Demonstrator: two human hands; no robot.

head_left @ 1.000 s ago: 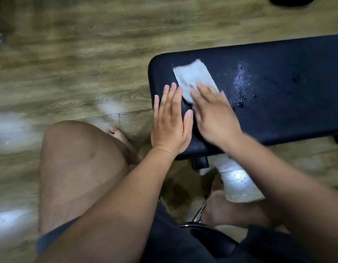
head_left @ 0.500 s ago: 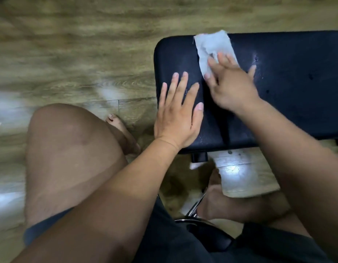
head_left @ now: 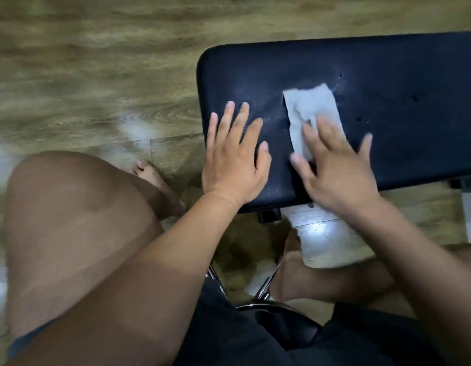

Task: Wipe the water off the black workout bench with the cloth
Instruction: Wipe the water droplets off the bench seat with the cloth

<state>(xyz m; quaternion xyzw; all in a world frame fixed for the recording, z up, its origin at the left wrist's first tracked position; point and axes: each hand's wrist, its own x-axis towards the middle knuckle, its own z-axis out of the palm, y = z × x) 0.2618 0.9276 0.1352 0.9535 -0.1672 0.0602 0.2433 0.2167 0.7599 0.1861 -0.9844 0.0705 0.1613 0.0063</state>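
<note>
Two hands flat on the bench (head_left: pixel 403 143). Left hand (head_left: pixel 235 159): fingers straight, slightly spread, pressing the pad near its end, holding nothing. Right hand (head_left: pixel 334 170): fingers spread wide on the near part of the cloth (head_left: pixel 312 109), pressing, not gripping; blurred. Cloth lies mid-pad, just right of the left hand, its far half uncovered. Risks: with no grip, the cloth may bunch or slip from under the fingers. Droplets (head_left: pixel 415 97) further right are easy to miss on black. Overshoot, and water goes off the far edge onto the floor (head_left: pixel 97 75).
</note>
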